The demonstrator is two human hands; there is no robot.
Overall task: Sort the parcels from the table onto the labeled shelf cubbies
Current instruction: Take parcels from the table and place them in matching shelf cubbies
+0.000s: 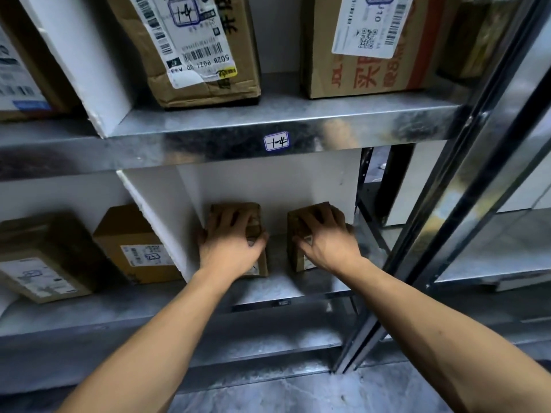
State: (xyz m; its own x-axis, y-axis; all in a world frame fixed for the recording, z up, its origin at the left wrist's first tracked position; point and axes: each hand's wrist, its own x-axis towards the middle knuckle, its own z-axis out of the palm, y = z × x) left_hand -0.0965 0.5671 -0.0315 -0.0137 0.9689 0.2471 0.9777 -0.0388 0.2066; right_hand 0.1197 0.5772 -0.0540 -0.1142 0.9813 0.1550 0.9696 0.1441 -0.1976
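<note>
Shelving is seemingly finishing: left hand (pixel 232 244) is gripping the left parcel (pixel 254 208) beneath it, right hand (pixel 326 244) is gripping the right parcel (pixel 295 258), both probably needing release next.

A galvanised steel upright (pixel 423 234) runs slantwise, catching dim, patchy reflections. Left of the upright, grey metal shelves (pixel 298 114) are split by white divider boards (pixel 158 216). Below the upright lies a grey marbled floor (pixel 298 394). Right of the upright stands another metal rack (pixel 507 257).
</note>
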